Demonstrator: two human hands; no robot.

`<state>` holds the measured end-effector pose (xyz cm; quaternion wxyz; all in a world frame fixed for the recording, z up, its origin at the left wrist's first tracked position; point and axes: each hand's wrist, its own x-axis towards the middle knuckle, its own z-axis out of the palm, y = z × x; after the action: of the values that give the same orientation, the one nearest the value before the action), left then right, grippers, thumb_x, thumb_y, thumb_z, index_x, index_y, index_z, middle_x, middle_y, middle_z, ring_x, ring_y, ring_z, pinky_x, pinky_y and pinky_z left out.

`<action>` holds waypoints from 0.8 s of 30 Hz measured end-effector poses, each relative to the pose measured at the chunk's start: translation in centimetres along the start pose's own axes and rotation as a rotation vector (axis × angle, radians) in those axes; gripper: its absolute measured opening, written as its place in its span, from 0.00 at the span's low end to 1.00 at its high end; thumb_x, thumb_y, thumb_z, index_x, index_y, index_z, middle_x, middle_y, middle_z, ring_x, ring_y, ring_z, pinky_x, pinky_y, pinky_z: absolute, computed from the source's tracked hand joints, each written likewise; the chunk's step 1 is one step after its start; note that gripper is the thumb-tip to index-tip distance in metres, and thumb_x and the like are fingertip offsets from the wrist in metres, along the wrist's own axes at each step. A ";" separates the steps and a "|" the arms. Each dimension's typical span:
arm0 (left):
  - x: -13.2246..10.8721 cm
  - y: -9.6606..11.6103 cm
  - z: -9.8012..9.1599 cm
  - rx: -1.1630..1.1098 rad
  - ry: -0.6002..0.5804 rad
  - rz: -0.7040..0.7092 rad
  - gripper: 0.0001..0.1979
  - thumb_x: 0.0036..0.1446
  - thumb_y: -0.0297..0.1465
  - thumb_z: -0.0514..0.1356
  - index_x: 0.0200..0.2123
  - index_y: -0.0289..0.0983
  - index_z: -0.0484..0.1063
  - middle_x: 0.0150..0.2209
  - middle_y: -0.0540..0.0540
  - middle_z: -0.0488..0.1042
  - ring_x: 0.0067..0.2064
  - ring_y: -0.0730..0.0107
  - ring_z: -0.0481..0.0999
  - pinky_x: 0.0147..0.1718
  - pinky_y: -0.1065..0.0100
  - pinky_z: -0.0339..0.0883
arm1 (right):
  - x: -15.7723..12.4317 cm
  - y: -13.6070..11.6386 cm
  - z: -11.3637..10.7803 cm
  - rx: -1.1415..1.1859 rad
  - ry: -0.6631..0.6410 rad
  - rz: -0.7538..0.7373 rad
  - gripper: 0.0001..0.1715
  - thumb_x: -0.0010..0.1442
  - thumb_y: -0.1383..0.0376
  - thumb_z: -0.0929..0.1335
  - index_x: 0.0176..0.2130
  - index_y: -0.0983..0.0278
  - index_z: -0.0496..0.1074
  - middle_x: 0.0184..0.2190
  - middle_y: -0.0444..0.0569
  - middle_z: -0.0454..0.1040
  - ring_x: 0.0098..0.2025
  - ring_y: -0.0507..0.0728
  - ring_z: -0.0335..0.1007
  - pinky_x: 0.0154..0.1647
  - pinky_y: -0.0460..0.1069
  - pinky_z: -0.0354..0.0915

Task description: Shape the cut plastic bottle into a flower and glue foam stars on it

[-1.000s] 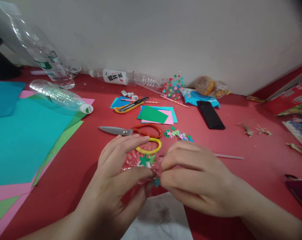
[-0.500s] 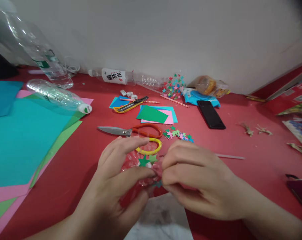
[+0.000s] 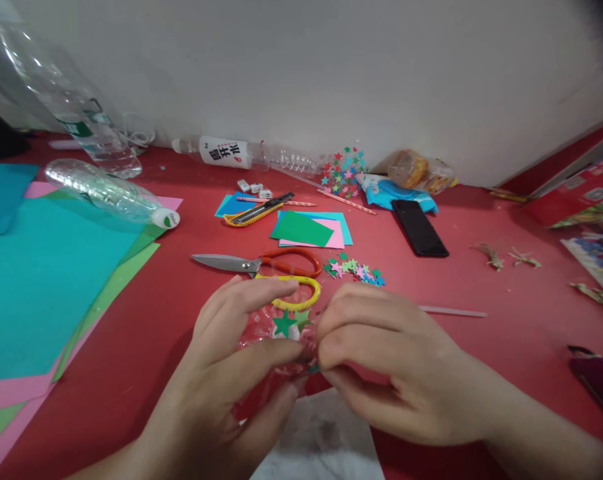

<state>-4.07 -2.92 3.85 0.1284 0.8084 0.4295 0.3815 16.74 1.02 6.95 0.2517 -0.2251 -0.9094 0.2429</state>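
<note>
Between the two hands, over a red table (image 3: 126,353): clear plastic (image 3: 255,327), wrapped by the left hand (image 3: 216,363), with thumb across the near side and fingers curled over the far side. Fingertips of the right hand (image 3: 381,350) pinched together, apparently on the right edge of the clear plastic; exact hold hidden. Just above the left thumb, on the clear plastic: a green star (image 3: 284,324) and, to its right, a pale star (image 3: 302,320).

Handling, as judged: very light, thin and springy, slippery where smooth, easily dented under a hard squeeze; best gripped lightly at the rim, clear of both stars. Long axis largely masked by the fingers, seemingly crosswise from left palm to right fingertips. Green star face up, one point directed away from the wrists.

Just beyond the left fingertips: scissors (image 3: 252,267), blades pointing left. Beyond the right knuckles: loose stars (image 3: 354,267). Below, between the wrists: white sheet (image 3: 326,437), partly covered.
</note>
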 end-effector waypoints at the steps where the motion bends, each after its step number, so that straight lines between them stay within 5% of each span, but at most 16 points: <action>1: 0.0 0.0 0.0 0.001 -0.006 -0.008 0.11 0.55 0.24 0.60 0.38 0.46 0.73 0.57 0.49 0.69 0.57 0.57 0.71 0.58 0.51 0.65 | 0.0 0.0 0.0 0.007 -0.003 0.007 0.06 0.61 0.74 0.64 0.34 0.65 0.68 0.33 0.45 0.73 0.37 0.50 0.64 0.40 0.48 0.63; 24: 0.1 0.3 -0.4 -0.052 -0.049 -0.091 0.08 0.54 0.28 0.61 0.38 0.45 0.73 0.60 0.47 0.69 0.58 0.54 0.71 0.52 0.54 0.72 | 0.0 -0.7 0.4 0.028 0.050 0.198 0.05 0.58 0.73 0.65 0.34 0.65 0.69 0.31 0.44 0.73 0.34 0.49 0.64 0.37 0.46 0.62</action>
<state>-4.19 -3.03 4.34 0.1768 0.7936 0.4525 0.3664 16.29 0.36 6.99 0.2522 -0.3164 -0.8726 0.2737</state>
